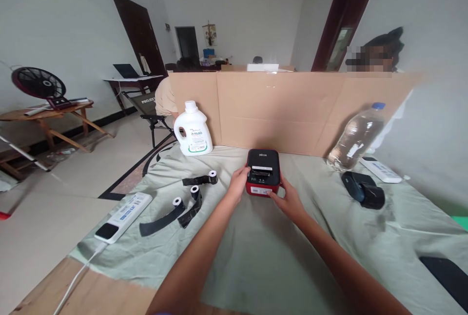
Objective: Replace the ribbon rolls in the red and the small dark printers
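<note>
Black and red plastic forms the boxy device (pixel 263 173), which we see on the worktop (pixel 120 295), resting on a pale green cloth (pixel 252 256) in front of a cardboard panel (pixel 270 110). We note that the left hand (pixel 239 182) grips its left side, while the right hand (pixel 290 200) holds the near right corner, thumb at the front; the fingers of both are closed against the casing. A white label shows on the front face and a white strip on top.

To the left we find three partly unwound black rolls: a far roll (pixel 197 180), a middle roll (pixel 192 211) and a near roll (pixel 161 222). Beside them lies a white power strip (pixel 124 217); behind stands a white jug (pixel 193 132). At right we observe a clear bottle (pixel 356 137), tilted in view, and near it a dark device (pixel 361 190).
</note>
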Action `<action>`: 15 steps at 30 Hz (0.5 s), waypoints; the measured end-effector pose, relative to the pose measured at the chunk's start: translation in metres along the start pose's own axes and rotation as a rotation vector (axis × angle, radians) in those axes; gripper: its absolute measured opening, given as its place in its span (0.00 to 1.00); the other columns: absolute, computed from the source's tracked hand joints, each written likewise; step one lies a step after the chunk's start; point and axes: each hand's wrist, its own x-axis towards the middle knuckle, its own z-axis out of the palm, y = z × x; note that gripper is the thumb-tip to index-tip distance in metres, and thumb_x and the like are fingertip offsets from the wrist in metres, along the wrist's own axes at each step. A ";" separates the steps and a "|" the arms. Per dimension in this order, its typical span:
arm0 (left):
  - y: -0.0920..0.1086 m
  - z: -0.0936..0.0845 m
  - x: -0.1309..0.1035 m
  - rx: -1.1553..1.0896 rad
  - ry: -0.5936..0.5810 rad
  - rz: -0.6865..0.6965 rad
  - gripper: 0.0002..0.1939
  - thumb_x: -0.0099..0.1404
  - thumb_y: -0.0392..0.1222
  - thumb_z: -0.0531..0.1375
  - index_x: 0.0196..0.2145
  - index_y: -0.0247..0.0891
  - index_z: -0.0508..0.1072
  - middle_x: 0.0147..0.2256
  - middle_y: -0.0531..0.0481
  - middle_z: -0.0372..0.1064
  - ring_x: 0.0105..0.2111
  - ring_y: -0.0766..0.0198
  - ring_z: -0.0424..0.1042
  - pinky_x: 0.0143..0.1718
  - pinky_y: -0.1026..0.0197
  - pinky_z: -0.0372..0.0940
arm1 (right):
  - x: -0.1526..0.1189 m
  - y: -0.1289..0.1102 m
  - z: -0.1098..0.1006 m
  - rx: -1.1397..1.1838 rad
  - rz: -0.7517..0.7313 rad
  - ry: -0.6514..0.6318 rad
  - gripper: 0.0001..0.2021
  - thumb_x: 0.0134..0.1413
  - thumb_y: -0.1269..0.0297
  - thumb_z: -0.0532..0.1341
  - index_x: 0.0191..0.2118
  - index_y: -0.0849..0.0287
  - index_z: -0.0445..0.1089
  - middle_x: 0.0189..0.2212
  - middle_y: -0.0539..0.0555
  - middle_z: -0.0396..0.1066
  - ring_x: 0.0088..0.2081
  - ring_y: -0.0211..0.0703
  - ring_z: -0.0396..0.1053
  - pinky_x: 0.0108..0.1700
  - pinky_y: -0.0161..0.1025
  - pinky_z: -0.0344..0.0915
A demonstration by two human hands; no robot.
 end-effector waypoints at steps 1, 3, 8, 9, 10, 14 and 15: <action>0.011 -0.007 0.011 -0.002 0.021 0.026 0.16 0.61 0.46 0.61 0.43 0.38 0.80 0.44 0.46 0.79 0.47 0.53 0.75 0.53 0.54 0.65 | 0.016 -0.005 0.010 -0.003 -0.029 -0.006 0.39 0.46 0.59 0.71 0.65 0.48 0.60 0.59 0.56 0.68 0.56 0.60 0.68 0.61 0.61 0.61; 0.034 -0.025 0.035 -0.003 0.068 0.058 0.16 0.61 0.47 0.61 0.44 0.38 0.79 0.44 0.46 0.79 0.48 0.53 0.75 0.54 0.54 0.65 | 0.050 -0.016 0.034 0.027 -0.075 -0.022 0.39 0.47 0.60 0.70 0.66 0.49 0.59 0.59 0.56 0.67 0.57 0.59 0.68 0.62 0.59 0.60; 0.070 -0.086 0.086 0.017 0.225 0.036 0.14 0.62 0.46 0.61 0.40 0.34 0.78 0.40 0.43 0.79 0.43 0.52 0.77 0.51 0.53 0.67 | 0.116 -0.024 0.110 0.172 -0.105 -0.122 0.40 0.46 0.62 0.69 0.67 0.48 0.58 0.57 0.54 0.69 0.58 0.59 0.66 0.63 0.59 0.58; 0.071 -0.098 0.091 0.013 0.264 0.035 0.13 0.62 0.45 0.61 0.40 0.34 0.78 0.40 0.43 0.79 0.43 0.53 0.77 0.51 0.53 0.67 | 0.122 -0.022 0.126 0.179 -0.111 -0.144 0.40 0.46 0.63 0.68 0.67 0.49 0.57 0.57 0.55 0.69 0.58 0.60 0.66 0.63 0.59 0.58; 0.071 -0.109 0.095 0.008 0.299 0.032 0.13 0.61 0.45 0.62 0.40 0.34 0.78 0.41 0.43 0.79 0.43 0.53 0.77 0.51 0.53 0.68 | 0.126 -0.018 0.140 0.183 -0.118 -0.164 0.40 0.46 0.64 0.68 0.66 0.49 0.57 0.57 0.55 0.68 0.58 0.60 0.66 0.63 0.59 0.59; 0.063 -0.148 0.100 -0.012 0.382 -0.015 0.10 0.61 0.42 0.63 0.38 0.35 0.78 0.38 0.43 0.79 0.41 0.53 0.77 0.51 0.52 0.68 | 0.130 0.000 0.187 0.185 -0.113 -0.252 0.39 0.48 0.67 0.65 0.66 0.49 0.54 0.58 0.55 0.67 0.56 0.57 0.67 0.60 0.57 0.62; 0.062 -0.156 0.100 -0.020 0.390 -0.024 0.09 0.60 0.42 0.63 0.37 0.34 0.78 0.36 0.43 0.79 0.41 0.53 0.77 0.50 0.52 0.69 | 0.130 0.003 0.196 0.179 -0.102 -0.272 0.38 0.48 0.67 0.65 0.66 0.50 0.54 0.58 0.55 0.68 0.55 0.57 0.67 0.59 0.56 0.63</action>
